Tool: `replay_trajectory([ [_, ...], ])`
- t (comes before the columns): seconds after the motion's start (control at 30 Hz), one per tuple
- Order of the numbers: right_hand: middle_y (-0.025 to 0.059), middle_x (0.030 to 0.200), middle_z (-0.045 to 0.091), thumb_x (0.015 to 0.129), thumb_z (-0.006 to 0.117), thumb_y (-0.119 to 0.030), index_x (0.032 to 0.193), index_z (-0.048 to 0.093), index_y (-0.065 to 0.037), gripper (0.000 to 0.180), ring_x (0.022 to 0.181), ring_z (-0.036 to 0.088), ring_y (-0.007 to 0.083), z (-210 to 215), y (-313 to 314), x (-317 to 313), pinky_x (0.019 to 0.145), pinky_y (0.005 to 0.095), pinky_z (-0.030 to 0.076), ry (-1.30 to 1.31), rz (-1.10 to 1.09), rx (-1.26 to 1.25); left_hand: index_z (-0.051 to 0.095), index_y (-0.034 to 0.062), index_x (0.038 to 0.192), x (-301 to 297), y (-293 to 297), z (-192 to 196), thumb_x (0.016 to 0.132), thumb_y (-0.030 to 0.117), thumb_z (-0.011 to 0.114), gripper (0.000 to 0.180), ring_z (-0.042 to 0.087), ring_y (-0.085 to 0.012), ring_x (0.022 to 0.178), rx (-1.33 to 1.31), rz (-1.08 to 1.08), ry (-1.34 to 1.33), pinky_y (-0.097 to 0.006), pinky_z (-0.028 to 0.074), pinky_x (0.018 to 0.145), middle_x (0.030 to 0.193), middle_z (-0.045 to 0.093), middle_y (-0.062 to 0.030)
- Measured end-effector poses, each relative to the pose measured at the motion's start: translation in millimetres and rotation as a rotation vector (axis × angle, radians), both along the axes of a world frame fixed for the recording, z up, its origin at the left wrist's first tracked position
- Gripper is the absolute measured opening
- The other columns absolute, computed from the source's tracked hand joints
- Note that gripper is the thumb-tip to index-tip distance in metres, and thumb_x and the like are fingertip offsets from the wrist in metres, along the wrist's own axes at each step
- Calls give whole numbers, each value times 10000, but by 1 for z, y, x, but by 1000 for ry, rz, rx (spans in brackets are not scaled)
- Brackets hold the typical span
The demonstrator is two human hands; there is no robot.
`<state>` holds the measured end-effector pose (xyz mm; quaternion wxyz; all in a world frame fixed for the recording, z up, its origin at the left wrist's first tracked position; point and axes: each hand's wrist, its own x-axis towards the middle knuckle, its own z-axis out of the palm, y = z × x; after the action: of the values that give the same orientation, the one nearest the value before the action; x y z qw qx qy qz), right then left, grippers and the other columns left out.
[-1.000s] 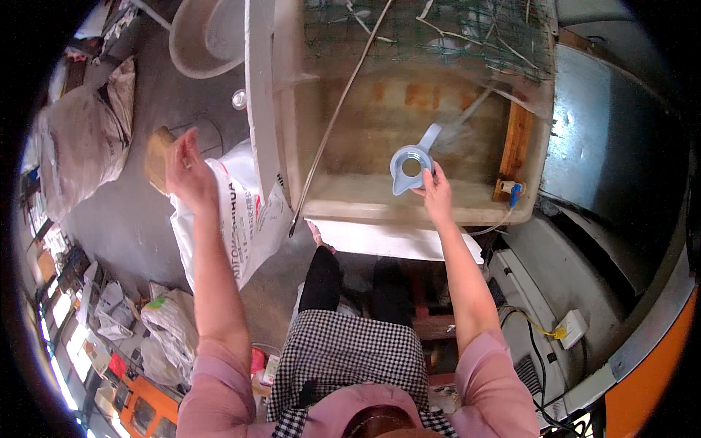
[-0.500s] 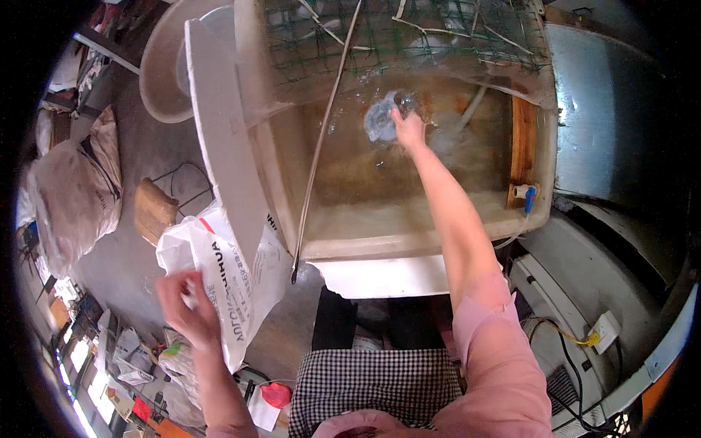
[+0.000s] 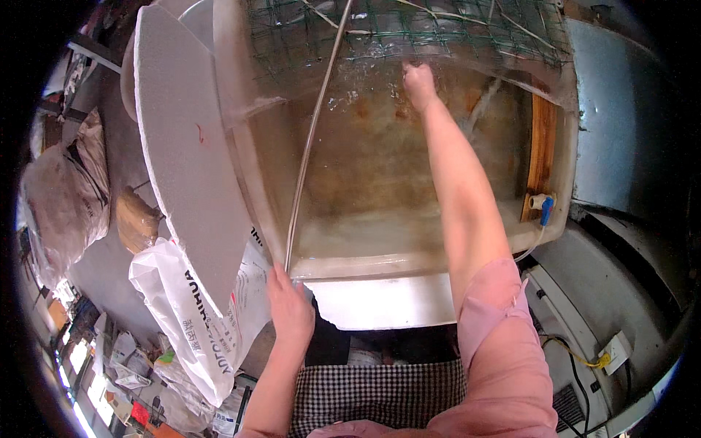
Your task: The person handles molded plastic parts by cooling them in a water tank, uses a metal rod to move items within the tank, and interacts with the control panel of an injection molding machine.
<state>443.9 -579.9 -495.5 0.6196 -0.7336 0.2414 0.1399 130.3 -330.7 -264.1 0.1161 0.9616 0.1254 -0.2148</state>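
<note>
A pale, rectangular water tank (image 3: 365,264) lies before me, with brown, rippled water in it. My right hand (image 3: 420,86) reaches to the water just short of the green wire mesh (image 3: 438,44), its fingers curled. What they hold, if anything, is hidden from this side. Across the tank's left part slants a long thin rod (image 3: 312,135), which also crosses the mesh. At the front left corner my left hand (image 3: 292,306) closes around the rod's near end.
A white foam board (image 3: 179,146) leans along the tank's left side, above a white printed sack (image 3: 193,321). A blue-handled valve (image 3: 546,210) sits at the right wall beside a wooden strip (image 3: 540,146). Filled bags (image 3: 69,197) stand farther left.
My left hand has moved right from beside the sack to the rod's near end. My right hand has gone farther away toward the mesh; the translucent bluish thing at it no longer shows.
</note>
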Motion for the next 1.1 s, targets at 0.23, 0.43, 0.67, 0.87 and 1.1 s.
replay_trajectory([
  [0.23,168,1338,314,797,477,-144,1298,316,-79,530,1273,212,340,36,-34,-125,1039,492,167,-41,839,-1084,372,-56,1089,7,13,-70,776,50,511,358,487,-369,910,167,25,246,-441,402,781,948,502,-220],
  [0.43,143,1411,172,831,441,-218,1343,260,-170,545,1298,97,380,19,-73,-160,999,612,21,249,620,-890,409,-23,955,-6,24,-93,785,73,519,223,511,-359,859,152,54,176,-434,416,718,897,505,-220],
  [0.67,73,1406,210,887,307,-329,1355,232,-189,494,1294,175,256,-113,-133,-192,1046,409,167,399,527,-963,442,-17,922,-32,6,-54,842,98,492,149,510,-274,671,-260,312,-67,-359,411,620,772,512,-172],
  [0.87,124,1211,475,875,347,-256,1268,356,-136,412,1113,457,281,-107,-131,-229,935,363,364,170,284,-863,472,2,846,-81,27,5,858,117,496,118,463,-244,541,-203,279,6,-323,393,528,626,458,-136],
  [1.1,152,1173,507,814,477,-271,1098,567,-59,365,1124,444,301,-90,-133,-246,943,404,348,444,820,-880,475,9,811,-127,66,45,852,116,502,118,447,-239,504,-175,194,68,-315,386,493,620,452,-128],
])
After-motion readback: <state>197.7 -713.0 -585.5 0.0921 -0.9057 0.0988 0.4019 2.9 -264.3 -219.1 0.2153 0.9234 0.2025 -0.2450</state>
